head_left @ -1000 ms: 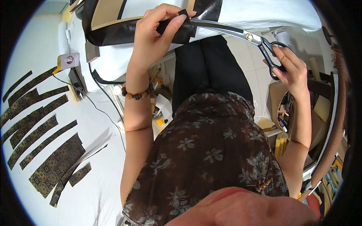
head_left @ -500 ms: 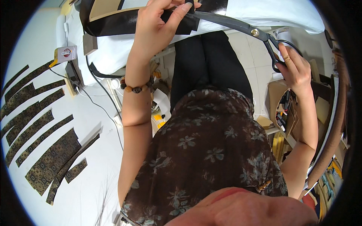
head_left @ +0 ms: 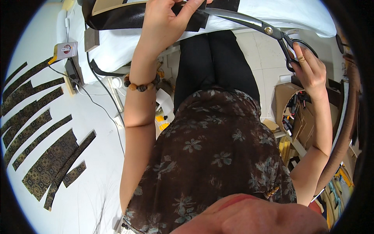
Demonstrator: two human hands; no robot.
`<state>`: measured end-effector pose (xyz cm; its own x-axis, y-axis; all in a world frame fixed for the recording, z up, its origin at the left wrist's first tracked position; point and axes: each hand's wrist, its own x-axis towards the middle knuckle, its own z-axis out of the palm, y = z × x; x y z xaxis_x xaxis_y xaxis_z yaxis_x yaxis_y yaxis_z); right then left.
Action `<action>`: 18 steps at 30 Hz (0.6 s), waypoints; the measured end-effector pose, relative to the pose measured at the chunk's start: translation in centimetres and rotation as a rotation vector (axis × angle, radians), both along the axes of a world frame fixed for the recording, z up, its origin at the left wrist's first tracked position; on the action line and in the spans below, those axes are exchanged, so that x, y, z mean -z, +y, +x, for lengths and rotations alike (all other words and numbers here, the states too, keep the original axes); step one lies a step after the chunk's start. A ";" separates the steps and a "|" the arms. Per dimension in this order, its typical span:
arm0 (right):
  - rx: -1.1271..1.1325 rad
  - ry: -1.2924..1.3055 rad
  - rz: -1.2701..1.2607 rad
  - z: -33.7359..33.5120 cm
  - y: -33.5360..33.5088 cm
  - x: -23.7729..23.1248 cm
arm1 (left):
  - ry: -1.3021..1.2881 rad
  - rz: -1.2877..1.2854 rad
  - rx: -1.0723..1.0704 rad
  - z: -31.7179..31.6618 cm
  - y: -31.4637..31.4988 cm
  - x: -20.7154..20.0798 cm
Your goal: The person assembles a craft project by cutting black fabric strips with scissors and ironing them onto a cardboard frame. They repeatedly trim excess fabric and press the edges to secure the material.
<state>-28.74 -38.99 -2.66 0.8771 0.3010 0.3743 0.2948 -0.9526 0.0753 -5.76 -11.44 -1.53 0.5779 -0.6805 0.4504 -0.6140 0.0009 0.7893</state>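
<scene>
White worktop (head_left: 89, 183) fills the nine-o'clock half of my view; pale floor tiles, a cardboard box (head_left: 290, 103) of small tools and a dark frame occupy the three-o'clock side. A white padded board (head_left: 272, 11) crosses at twelve o'clock.

Work piece: black fabric piece (head_left: 117, 17) with a tan panel, lying on the padded board at twelve o'clock. I judge it light, limp and likely smooth, so it should slide and sag unless pinned; I would hold it flat just beside the cut line, as shown, not by a free edge.

Left hand (head_left: 165, 17): grip closed down on the fabric, fingers pressing and pinching its near edge.

Right hand (head_left: 311, 72): grip closed through the black loops of the scissors (head_left: 269, 31). I judge these long steel shears heavy and rigid, to be held only by the loops. Blades point toward eleven o'clock and reach the fabric at the left fingertips; whether the blades are parted I cannot tell.

Counts: one pair of scissors; one black fabric piece in hand; about eight dark patterned fabric strips (head_left: 50, 160) laid in a fan on the worktop at nine o'clock, well apart from the hands; one bead bracelet (head_left: 140, 85) on the left wrist; one small box (head_left: 65, 50) with a black cable (head_left: 99, 84).
</scene>
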 end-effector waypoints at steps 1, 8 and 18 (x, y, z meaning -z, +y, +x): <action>-0.004 0.000 0.001 0.0 0.0 0.0 | -0.001 -0.006 0.005 0.2 0.0 0.3; -0.015 -0.010 -0.012 0.1 0.0 -0.1 | 0.018 0.025 0.003 0.7 0.1 0.9; 0.034 0.002 0.067 0.1 -0.4 0.1 | 0.031 -0.005 0.034 1.0 0.2 1.5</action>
